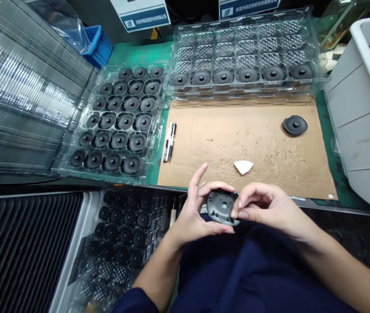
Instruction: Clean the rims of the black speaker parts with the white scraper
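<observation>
A black oval plastic cover is held over the near edge of the bench, its inner side with small posts facing up. My left hand grips it by the rim between thumb and fingers, with the index finger raised. At the cover's right side, the thumb and fingertips of my right hand are pinched together; whatever they may hold is hidden. Just beyond my hands, a white wedge-shaped piece lies on the cardboard sheet. Farther right on the cardboard rests another black cover.
Clear trays with black covers stand at the left and back. Pens lie on the cardboard's left edge. A grey bin borders the right, a blue bin the back left. More trayed covers sit below the bench.
</observation>
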### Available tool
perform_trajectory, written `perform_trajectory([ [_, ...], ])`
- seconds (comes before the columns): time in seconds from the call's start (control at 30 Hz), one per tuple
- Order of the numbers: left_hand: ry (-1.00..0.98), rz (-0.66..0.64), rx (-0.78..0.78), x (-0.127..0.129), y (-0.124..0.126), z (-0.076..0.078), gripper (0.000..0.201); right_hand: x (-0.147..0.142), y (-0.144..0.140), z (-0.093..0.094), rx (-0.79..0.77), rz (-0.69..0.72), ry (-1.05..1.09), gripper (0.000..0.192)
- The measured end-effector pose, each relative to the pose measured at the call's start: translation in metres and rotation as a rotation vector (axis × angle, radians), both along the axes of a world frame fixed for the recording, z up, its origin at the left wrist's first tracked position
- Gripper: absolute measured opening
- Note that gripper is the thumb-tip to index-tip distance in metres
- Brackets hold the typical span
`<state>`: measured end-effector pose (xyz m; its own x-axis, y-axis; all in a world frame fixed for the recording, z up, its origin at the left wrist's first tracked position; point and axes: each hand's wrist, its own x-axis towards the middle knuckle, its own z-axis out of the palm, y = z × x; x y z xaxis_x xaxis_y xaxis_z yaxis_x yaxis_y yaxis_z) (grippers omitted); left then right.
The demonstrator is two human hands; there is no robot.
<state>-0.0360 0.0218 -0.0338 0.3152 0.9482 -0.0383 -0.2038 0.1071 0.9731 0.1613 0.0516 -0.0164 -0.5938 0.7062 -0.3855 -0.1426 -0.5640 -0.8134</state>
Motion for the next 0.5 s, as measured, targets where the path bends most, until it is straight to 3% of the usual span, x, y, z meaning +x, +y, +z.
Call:
perform_trajectory([
  [0.1, -0.013, 0.052, -0.016, -0.002, 0.002, -0.004, 0.107, 0.003, -0.001, -0.004, 0.073, -0.036, -0.022, 0.014],
  [0.17, -0.013, 0.077, -0.053, -0.006, 0.004, -0.006, 0.103, 0.003, 0.003, -0.006, 0.235, -0.002, -0.126, 0.012],
  [0.3, 0.002, 0.117, -0.128, -0.012, 0.012, -0.014, 0.100, -0.004, 0.022, -0.016, 0.917, 0.075, -0.442, 0.028],
  [0.37, 0.015, 0.119, -0.201, -0.012, 0.019, -0.021, 0.087, -0.011, 0.034, -0.020, 1.187, 0.059, -0.517, 0.029],
  [0.43, -0.001, 0.114, -0.308, -0.012, 0.026, -0.030, 0.063, -0.018, 0.042, -0.024, 1.277, 0.015, -0.573, 0.019],
  [0.5, -0.008, 0.108, -0.390, -0.016, 0.034, -0.036, 0.058, -0.024, 0.050, -0.027, 1.250, 0.000, -0.609, 0.023],
])
